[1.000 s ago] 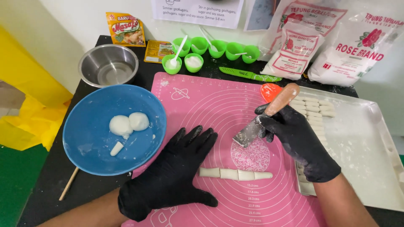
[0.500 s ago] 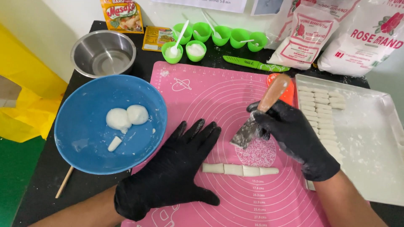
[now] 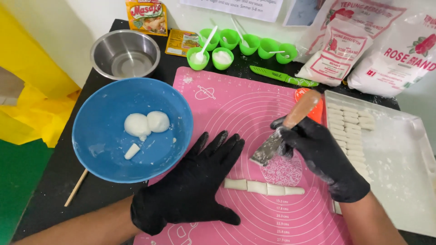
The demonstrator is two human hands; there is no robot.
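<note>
Black-gloved left hand (image 3: 193, 186) lies flat, fingers spread, on the pink silicone mat (image 3: 236, 104), grasping nothing. Right hand (image 3: 324, 156) is clenched around the wooden handle of a metal scraper (image 3: 272, 143), blade tilted down toward the mat. Cut dough strip (image 3: 263, 187) lies near, between both hands. Blue bowl (image 3: 104, 145) sits left; white tray (image 3: 404, 154) right.

Left hand (image 3: 193, 181), black-gloved, lies flat and palm-down on the pink mat (image 3: 236, 104), fingers spread and extended away from the body, forearm bare. Right hand (image 3: 324, 159), also black-gloved, is raised just above the mat's right side, fingers closed around a wooden-handled scraper (image 3: 284, 129), blade angled down.
</note>
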